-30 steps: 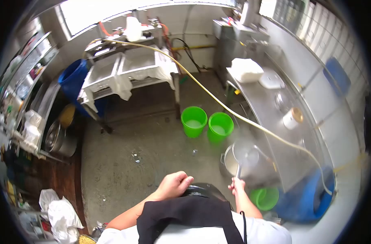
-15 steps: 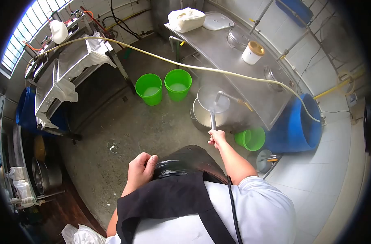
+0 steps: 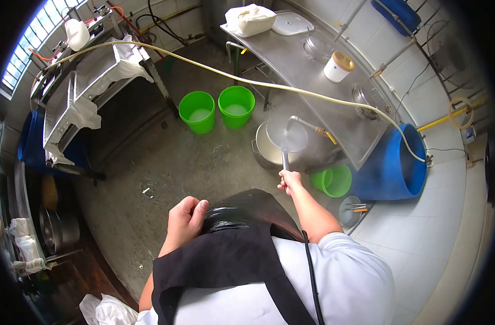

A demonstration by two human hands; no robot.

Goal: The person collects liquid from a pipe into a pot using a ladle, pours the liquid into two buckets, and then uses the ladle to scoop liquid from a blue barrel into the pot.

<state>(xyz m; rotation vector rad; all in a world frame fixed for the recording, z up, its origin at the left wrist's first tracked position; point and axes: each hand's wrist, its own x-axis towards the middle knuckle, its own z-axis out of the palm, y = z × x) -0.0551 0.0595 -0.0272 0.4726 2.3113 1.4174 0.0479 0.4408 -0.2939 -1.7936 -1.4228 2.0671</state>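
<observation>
No readable text, numbers or signs.
Bears a small mark, too tiny to read: white tub (image 3: pixel 336 70), upper right of frame.

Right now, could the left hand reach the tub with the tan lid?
Probably not: the left hand is near the apron, and the tub stands on the steel table, past the pale hose.

Green buckets (image 3: pixel 197 112), three in all: two upright, one tilted. Pot (image 3: pixel 268 149), one. Long-handled dipper (image 3: pixel 287 135), one. Blue vessels (image 3: pixel 397 165) at floor level, two. Metal desk (image 3: pixel 291 65), one. On it: round metal fittings (image 3: pixel 364 101), two; white tub (image 3: pixel 338 66) with tan lid, one; flat white lid (image 3: pixel 291 24), one; white bundle (image 3: pixel 249 20), one. Pale hose (image 3: pixel 247 80), one. White jug (image 3: pixel 76 34), one. Wall fan (image 3: pixel 445 46), one.
</observation>
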